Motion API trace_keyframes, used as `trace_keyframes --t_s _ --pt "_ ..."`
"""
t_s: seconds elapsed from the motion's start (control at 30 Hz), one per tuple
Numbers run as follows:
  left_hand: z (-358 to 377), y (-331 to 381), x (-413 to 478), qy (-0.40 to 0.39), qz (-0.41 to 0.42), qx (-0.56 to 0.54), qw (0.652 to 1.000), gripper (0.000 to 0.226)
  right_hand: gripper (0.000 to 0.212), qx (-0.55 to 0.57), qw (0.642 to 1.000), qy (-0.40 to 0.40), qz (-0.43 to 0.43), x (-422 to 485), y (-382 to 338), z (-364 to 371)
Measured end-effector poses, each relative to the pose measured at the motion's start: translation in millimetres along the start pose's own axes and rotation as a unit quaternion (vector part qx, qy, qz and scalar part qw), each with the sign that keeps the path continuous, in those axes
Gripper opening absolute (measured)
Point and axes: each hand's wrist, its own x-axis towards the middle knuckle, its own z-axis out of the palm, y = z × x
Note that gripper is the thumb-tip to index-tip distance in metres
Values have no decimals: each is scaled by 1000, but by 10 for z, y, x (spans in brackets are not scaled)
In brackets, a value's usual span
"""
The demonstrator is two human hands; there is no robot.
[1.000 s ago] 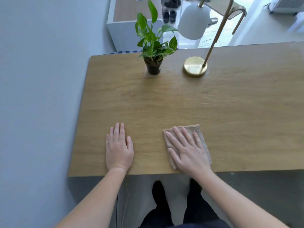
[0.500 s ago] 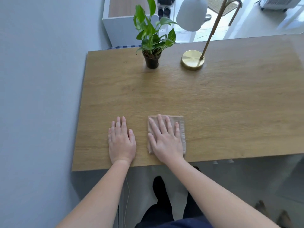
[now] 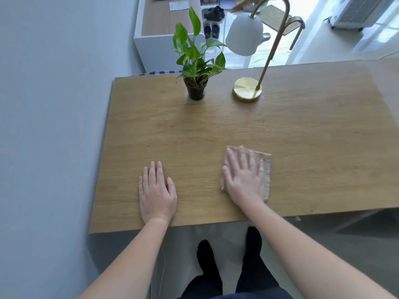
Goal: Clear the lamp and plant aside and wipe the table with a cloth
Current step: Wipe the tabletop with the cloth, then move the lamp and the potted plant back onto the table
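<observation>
Cloth [image 3: 266, 169], folded, beige, lies flat on the table [image 3: 313, 137] near the front edge, about 6 o'clock. Right hand [image 3: 244, 178] presses on it, fingers straight, slightly spread. Left hand [image 3: 156, 190] rests flat on bare wood at 7 o'clock, fingers together. Plant [image 3: 196, 61] at 11 and lamp [image 3: 247, 90] at 12 stand along the far edge. Judgement: clearing looks done, wiping under way, extent covered unknowable.

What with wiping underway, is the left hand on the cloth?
No, the left hand rests flat on bare table; the right hand presses the cloth.
</observation>
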Motion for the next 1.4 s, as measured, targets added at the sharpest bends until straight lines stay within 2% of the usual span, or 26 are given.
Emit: trace_keyframes --t_s 0.07,0.13,0.47,0.57,0.67,0.87,1.0,1.2,1.4 --pt "-3 5 -4 -5 1 0 1000 63 61 -4 997 -11 -72 -205 -85 74" --pt "-14 1 -9 -8 2 -3 1000 63 60 -8 995 -17 -98 -353 -46 121" --pt "-120 89 -3 -37 -18 -45 998 63 61 6 993 -58 -103 -429 -12 40" --pt "-187 199 -26 -35 -48 -89 994 59 62 44 990 -77 -112 -421 -22 -73" --pt "-284 394 -58 -45 -55 -181 981 53 63 101 986 -66 -112 -394 38 -245" --pt "-498 1062 224 -55 -6 -302 952 47 51 185 979 -21 -80 -52 445 -711" --pt "-661 1655 645 -17 32 -358 933 44 47 203 977 5 -65 456 742 -1067" --pt "-1077 2502 1305 106 118 -380 911 40 53 254 966 36 -38 1312 971 -1467" --pt "-1497 3160 1896 127 188 -346 910 51 69 311 950 27 -16 2030 1021 -1671"
